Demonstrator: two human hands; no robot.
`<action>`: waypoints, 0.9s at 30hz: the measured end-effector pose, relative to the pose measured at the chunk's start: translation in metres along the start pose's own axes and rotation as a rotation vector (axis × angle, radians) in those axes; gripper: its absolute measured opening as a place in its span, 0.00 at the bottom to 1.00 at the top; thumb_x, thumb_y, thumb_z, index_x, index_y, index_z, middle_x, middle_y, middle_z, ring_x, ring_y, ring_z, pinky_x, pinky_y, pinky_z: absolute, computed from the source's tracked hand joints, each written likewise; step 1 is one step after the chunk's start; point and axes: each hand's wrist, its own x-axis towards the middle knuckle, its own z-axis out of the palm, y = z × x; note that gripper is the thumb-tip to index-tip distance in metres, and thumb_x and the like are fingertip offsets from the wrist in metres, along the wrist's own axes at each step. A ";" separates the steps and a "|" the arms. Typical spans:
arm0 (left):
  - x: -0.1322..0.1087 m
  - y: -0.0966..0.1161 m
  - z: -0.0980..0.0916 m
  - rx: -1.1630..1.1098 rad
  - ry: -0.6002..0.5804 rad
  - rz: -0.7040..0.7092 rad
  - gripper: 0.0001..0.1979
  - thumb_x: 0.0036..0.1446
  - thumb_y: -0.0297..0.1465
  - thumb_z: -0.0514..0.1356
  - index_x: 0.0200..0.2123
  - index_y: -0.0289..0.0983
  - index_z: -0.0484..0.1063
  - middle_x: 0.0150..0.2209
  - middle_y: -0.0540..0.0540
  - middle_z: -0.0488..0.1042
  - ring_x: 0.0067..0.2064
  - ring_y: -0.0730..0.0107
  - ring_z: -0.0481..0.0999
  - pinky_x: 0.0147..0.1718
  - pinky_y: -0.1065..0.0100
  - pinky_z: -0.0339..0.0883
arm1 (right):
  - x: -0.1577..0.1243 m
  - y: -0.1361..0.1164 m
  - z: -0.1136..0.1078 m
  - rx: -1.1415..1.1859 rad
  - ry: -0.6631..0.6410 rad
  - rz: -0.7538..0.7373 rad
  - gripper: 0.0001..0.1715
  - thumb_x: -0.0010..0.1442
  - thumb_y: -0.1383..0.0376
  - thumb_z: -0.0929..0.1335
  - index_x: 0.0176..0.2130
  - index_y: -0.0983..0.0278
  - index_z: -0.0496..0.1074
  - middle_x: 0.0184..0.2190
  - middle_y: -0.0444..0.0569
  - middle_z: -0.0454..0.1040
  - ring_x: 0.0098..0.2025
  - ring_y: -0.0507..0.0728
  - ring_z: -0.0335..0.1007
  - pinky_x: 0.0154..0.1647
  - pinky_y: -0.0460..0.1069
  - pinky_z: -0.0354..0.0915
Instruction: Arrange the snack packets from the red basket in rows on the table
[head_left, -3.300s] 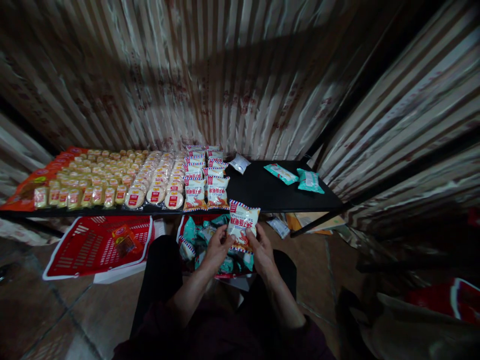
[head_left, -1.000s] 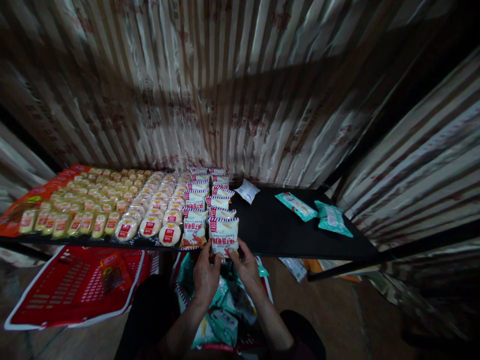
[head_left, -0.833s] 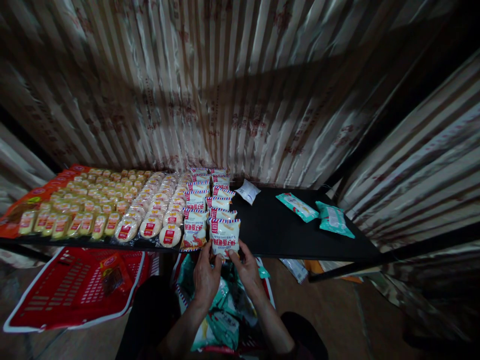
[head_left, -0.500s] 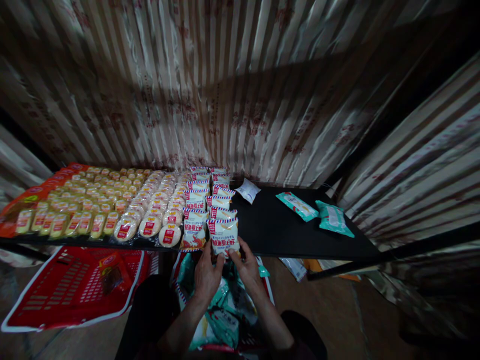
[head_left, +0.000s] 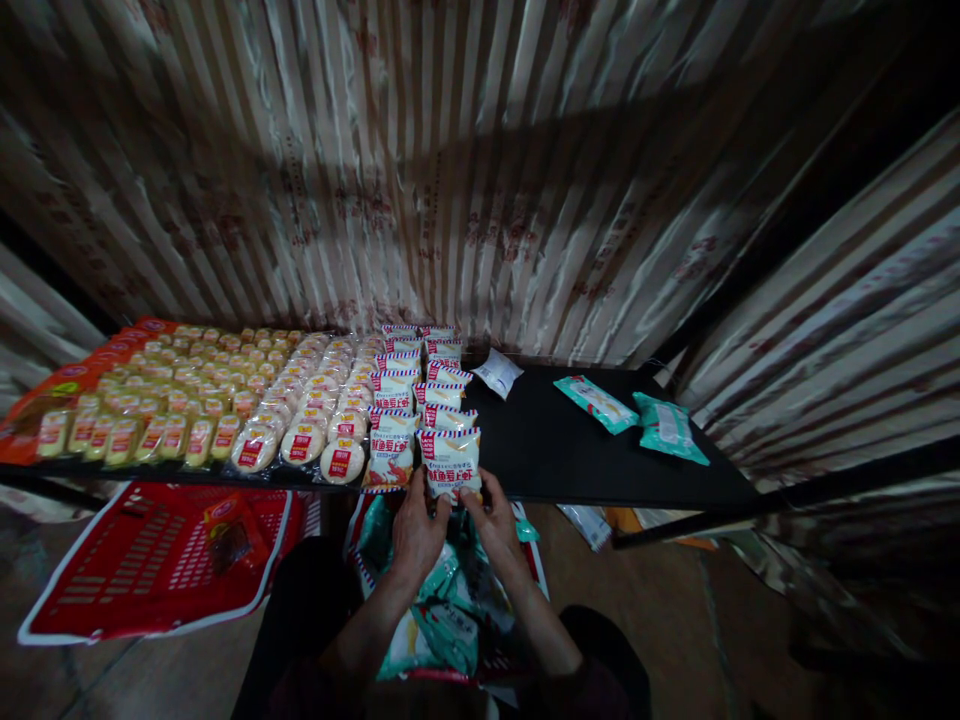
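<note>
Both hands hold one white snack packet (head_left: 451, 458) with red lettering by its lower sides, at the front edge of the black shelf (head_left: 540, 470). My left hand (head_left: 417, 528) grips its left corner and my right hand (head_left: 491, 525) its right, thumbs on the front. The packet stands tilted back at the front of a column of matching packets. Close on its left is another column, with a front snack packet (head_left: 390, 452) beside my left fingers. Below my forearms, a red basket (head_left: 541, 575) holds several teal packets (head_left: 448, 630).
Round wrapped crackers (head_left: 303, 443) and small yellow wrapped cakes (head_left: 122, 440) fill the shelf's left, beside an orange bag (head_left: 71, 375). A silvery packet (head_left: 498, 373) and two teal packets (head_left: 596, 403) lie to the right. Another red basket (head_left: 112, 580) stands on the floor at left.
The view has shifted slightly. Both hands keep their hold on the packet, which stays at the front of its column; nothing else has visibly moved.
</note>
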 end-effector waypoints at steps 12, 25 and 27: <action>0.003 -0.002 0.000 -0.030 -0.016 0.047 0.26 0.56 0.33 0.53 0.58 0.36 0.59 0.54 0.40 0.71 0.54 0.61 0.72 0.52 0.62 0.66 | 0.004 0.002 0.000 -0.025 0.003 -0.007 0.31 0.48 0.49 0.72 0.47 0.63 0.68 0.44 0.53 0.77 0.44 0.62 0.74 0.48 0.57 0.70; -0.008 0.007 0.013 -0.011 0.041 0.160 0.23 0.58 0.36 0.51 0.56 0.34 0.62 0.53 0.37 0.71 0.55 0.59 0.70 0.53 0.59 0.64 | 0.001 -0.007 -0.013 0.060 0.063 0.018 0.34 0.47 0.48 0.73 0.47 0.64 0.68 0.42 0.52 0.78 0.43 0.62 0.74 0.44 0.55 0.70; -0.008 0.012 0.020 -0.020 0.017 0.179 0.23 0.58 0.36 0.51 0.55 0.34 0.63 0.54 0.38 0.70 0.55 0.59 0.70 0.54 0.59 0.64 | 0.001 -0.007 -0.021 0.077 0.065 0.030 0.31 0.48 0.49 0.72 0.46 0.63 0.67 0.38 0.50 0.78 0.38 0.60 0.75 0.41 0.54 0.71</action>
